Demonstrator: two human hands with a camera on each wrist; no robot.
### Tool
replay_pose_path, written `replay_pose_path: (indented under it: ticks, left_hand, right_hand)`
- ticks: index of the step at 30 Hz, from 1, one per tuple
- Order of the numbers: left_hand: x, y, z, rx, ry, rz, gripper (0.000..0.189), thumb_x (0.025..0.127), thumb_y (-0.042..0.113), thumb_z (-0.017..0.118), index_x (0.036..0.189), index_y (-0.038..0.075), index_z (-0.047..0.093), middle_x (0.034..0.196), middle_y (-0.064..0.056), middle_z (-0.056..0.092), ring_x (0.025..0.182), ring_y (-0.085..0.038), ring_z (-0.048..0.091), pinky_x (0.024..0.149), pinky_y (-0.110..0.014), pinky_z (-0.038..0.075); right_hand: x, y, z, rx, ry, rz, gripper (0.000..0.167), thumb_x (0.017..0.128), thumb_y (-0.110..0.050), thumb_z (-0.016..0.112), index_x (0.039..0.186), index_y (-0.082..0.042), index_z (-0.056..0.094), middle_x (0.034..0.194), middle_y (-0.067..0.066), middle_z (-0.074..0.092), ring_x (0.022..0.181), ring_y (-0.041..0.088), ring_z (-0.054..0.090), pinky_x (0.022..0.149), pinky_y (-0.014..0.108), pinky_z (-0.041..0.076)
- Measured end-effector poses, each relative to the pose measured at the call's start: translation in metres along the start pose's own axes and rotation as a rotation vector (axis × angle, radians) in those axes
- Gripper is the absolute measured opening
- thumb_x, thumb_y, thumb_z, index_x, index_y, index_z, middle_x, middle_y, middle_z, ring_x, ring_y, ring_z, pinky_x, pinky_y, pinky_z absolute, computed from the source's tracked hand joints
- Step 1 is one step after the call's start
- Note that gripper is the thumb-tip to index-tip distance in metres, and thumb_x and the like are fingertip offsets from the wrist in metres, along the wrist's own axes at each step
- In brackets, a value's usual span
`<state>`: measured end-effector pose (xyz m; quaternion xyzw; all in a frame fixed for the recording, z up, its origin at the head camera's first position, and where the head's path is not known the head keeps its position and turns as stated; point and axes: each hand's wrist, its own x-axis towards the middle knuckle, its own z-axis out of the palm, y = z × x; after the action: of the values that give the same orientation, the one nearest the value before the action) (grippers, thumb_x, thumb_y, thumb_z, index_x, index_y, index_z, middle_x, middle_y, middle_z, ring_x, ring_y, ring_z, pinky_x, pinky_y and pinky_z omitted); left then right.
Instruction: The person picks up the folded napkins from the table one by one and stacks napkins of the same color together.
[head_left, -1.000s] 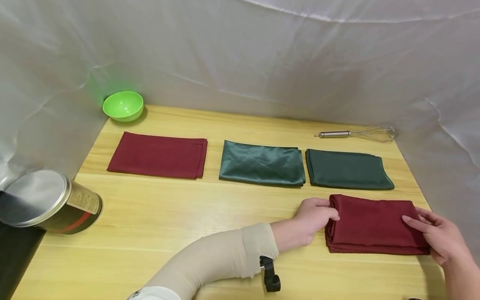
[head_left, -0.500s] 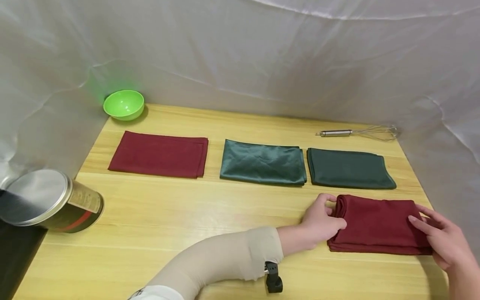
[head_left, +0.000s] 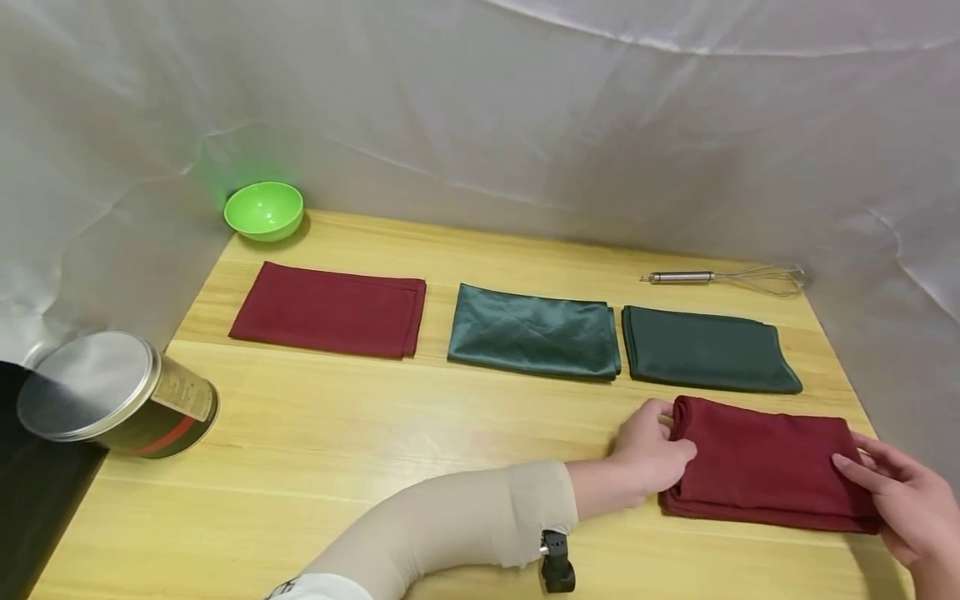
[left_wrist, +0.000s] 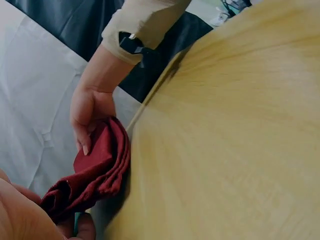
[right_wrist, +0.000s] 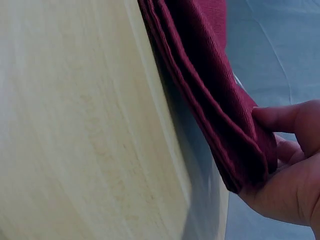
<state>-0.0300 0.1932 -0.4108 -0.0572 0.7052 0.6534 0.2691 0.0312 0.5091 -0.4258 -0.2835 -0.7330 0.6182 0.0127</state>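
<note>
A folded dark red cloth [head_left: 765, 462] lies level at the right of the table, several layers thick. My left hand [head_left: 651, 450] grips its left end, thumb on top and fingers at the far side. At the right end my right hand [head_left: 903, 496] holds it, thumb over the upper face and fingers tucked behind. The right wrist view shows the layered edge of the red cloth [right_wrist: 210, 100] lifted at the held end, with a shadow on the wood beneath. Layers also show stacked between both hands in the left wrist view, where the cloth [left_wrist: 97, 165] sags slightly.
Behind the held cloth lie a dark green folded cloth [head_left: 708, 348] and a shiny green one [head_left: 534, 332]. Another red folded cloth [head_left: 330, 310] is farther left. A whisk [head_left: 720, 278], a green bowl [head_left: 264, 212] and a lidded tin [head_left: 168, 408] stand near the grey curtain walls.
The head view has shifted slightly, moving everything a little rightward in it. My left hand has changed its grip slightly on the left end; both hands stay on the red cloth.
</note>
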Motion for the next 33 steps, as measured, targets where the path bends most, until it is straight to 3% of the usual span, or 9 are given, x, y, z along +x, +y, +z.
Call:
replay_pose_path:
  ticks: [6,11,17,23,28,33]
  left_hand:
    - [-0.001,0.012,-0.014,-0.095,-0.002,0.020,0.031,0.088,0.002,0.069,0.110,0.023,0.062,0.079,0.004,0.057,0.065,-0.013,0.056,0.059,-0.031,0.048]
    - [0.000,0.022,-0.033,-0.127,-0.022,0.043,0.031,0.091,0.002,0.066,0.114,0.022,0.062,0.081,0.003,0.059,0.066,-0.015,0.059,0.058,-0.032,0.049]
    - [0.005,0.040,-0.063,-0.152,0.003,0.074,0.032,0.094,0.002,0.064,0.121,0.020,0.062,0.085,0.002,0.060,0.071,-0.016,0.060,0.062,-0.034,0.052]
    - [0.011,0.056,-0.094,-0.157,0.033,0.098,0.035,0.097,0.005,0.063,0.130,0.019,0.061,0.090,0.001,0.061,0.076,-0.016,0.062,0.066,-0.036,0.054]
    - [0.016,0.068,-0.121,-0.181,0.019,0.140,0.035,0.097,0.004,0.063,0.130,0.016,0.062,0.091,-0.002,0.064,0.077,-0.018,0.065,0.067,-0.037,0.055]
    - [0.016,0.079,-0.152,-0.177,-0.008,0.192,0.032,0.099,0.006,0.061,0.131,0.013,0.061,0.093,-0.004,0.068,0.079,-0.022,0.067,0.070,-0.039,0.056]
  right_hand:
    - [-0.009,-0.006,0.007,0.109,-0.029,-0.017,0.031,0.093,-0.009,0.072,0.109,-0.036,0.069,0.092,-0.019,0.066,0.073,0.008,0.069,0.054,0.036,0.057]
    - [-0.019,-0.014,0.023,0.220,-0.069,-0.052,0.032,0.093,-0.003,0.070,0.111,-0.029,0.072,0.096,-0.013,0.070,0.078,0.010,0.071,0.055,0.037,0.057]
    - [-0.028,-0.025,0.055,0.411,-0.065,-0.083,0.038,0.092,0.011,0.064,0.113,-0.019,0.073,0.100,-0.004,0.070,0.087,0.009,0.070,0.061,0.033,0.058]
    - [-0.029,-0.045,0.084,0.544,-0.133,-0.132,0.042,0.090,0.020,0.058,0.116,-0.009,0.073,0.099,0.004,0.074,0.088,0.014,0.071,0.063,0.033,0.058]
    - [-0.032,-0.060,0.106,0.621,-0.195,-0.163,0.044,0.090,0.023,0.055,0.120,-0.004,0.071,0.099,0.007,0.074,0.084,0.017,0.071,0.059,0.036,0.058]
    - [-0.036,-0.070,0.129,0.664,-0.199,-0.188,0.046,0.088,0.025,0.057,0.122,-0.003,0.069,0.098,0.009,0.074,0.079,0.018,0.071,0.053,0.038,0.057]
